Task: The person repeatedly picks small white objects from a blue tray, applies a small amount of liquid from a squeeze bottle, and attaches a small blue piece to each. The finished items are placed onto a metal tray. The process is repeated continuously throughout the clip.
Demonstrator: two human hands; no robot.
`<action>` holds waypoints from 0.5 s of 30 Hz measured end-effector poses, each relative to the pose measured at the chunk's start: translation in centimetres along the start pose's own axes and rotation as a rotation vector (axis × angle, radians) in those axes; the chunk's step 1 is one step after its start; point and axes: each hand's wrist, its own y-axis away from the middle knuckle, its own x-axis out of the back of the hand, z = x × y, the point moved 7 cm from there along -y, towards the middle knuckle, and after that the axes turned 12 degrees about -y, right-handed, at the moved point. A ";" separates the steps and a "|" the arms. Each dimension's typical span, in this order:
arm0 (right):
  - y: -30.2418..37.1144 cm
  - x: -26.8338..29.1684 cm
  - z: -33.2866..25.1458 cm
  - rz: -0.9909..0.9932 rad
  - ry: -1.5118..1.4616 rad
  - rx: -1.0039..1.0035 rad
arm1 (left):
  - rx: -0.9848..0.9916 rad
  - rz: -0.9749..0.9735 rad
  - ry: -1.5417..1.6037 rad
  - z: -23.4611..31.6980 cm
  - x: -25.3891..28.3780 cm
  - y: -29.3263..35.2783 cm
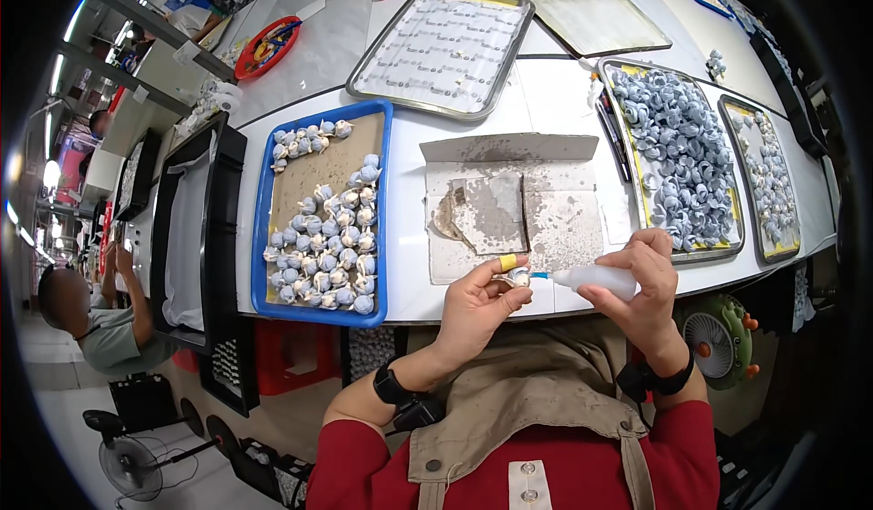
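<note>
The left grip (482, 305) pinches a small, rounded piece (519, 276) near stained cardboard (566, 224); the right grip (649, 285) wraps a smooth, whitish plastic bottle (598, 282), its slim blue tip (540, 275) beside the piece.

White squeeze bottle (607, 282) with blue tip (540, 275), brown-blotched pale cardboard (566, 205), bright blue tray (386, 196), grey-blue cupped pieces (677, 151).
</note>
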 end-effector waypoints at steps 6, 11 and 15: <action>0.2 0.6 0.4 0.004 -0.003 -0.022 | 0.007 0.027 0.015 0.2 0.1 -0.2; 0.0 0.6 0.5 0.007 0.014 -0.002 | 0.024 0.015 0.025 0.2 0.0 -0.3; -0.2 0.2 0.6 0.004 -0.002 -0.007 | 0.033 0.010 0.027 0.1 0.0 -0.4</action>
